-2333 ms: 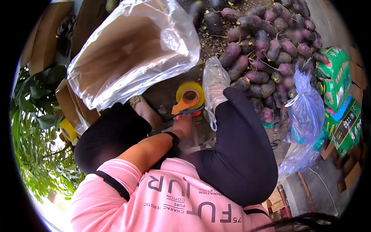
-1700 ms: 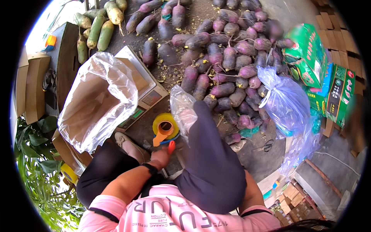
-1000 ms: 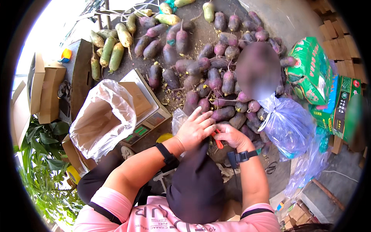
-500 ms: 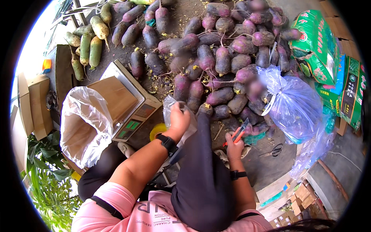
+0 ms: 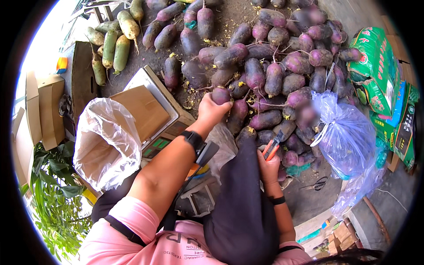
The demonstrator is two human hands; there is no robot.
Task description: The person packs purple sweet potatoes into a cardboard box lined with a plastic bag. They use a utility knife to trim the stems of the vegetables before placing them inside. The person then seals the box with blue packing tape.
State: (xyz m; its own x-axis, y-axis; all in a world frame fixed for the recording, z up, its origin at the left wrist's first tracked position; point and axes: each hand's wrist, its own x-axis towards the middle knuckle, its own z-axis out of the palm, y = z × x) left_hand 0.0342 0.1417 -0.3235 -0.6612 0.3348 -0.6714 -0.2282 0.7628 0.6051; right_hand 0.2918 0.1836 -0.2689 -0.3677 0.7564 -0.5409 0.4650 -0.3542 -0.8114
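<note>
My left hand [image 5: 211,112] is closed around a round-ended purple radish [image 5: 221,95] at the near left edge of a large heap of purple radishes [image 5: 274,79]. Soil clings to many of them, and some keep thin roots. Below that wrist, a crumpled clear plastic bag [image 5: 224,143] lies against my raised knee. My right hand [image 5: 268,167], beside the knee, grips an orange-handled cutting tool [image 5: 270,149] that looks like snips. Its tip points up toward the heap, and my fingers partly cover the handles.
On the left, a platform scale [image 5: 176,115] bears a flattened cardboard piece [image 5: 143,108], beside a clear-lined box [image 5: 106,141]. Green radishes [image 5: 121,53] lie at the far left. A tied bluish plastic bag [image 5: 342,130], green printed sacks [image 5: 373,66] and black scissors [image 5: 319,183] are on the right.
My left hand has moved up from the clear plastic bag and now grasps a purple radish. My right hand still holds the orange-handled snips, now close against the knee. The view has shifted slightly.
</note>
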